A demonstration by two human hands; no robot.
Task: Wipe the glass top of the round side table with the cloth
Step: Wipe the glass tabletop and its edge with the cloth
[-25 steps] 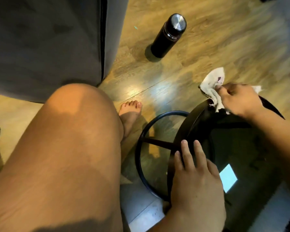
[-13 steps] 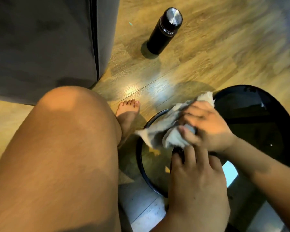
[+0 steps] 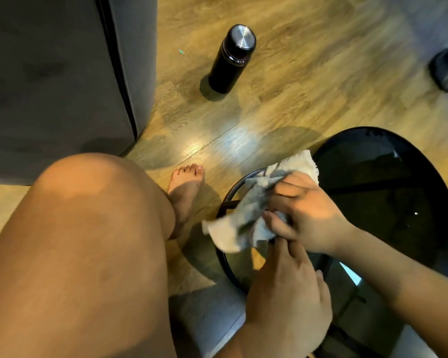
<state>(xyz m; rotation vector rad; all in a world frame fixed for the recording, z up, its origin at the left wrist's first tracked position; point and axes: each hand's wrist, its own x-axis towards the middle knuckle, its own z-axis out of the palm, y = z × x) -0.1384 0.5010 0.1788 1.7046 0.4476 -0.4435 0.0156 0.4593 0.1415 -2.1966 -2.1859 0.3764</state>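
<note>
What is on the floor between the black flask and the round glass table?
Nothing. In the head view, only bare wooden floor, with a patch of glare, separates the black flask from the rim of the glass table.

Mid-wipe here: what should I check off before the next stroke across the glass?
1. Cloth gripped: ok. The right hand holds the cloth bunched at the near-left rim, with part of it hanging past the edge.
2. Table steadied: ok. The left hand rests on the rim with its fingers straight.
3. Glass top free of objects: ok for the part in view.
4. Flask out of the way: ok. It stands upright on the floor, apart from the table.
5. Smears left on the glass: cannot tell, because of reflections.
</note>
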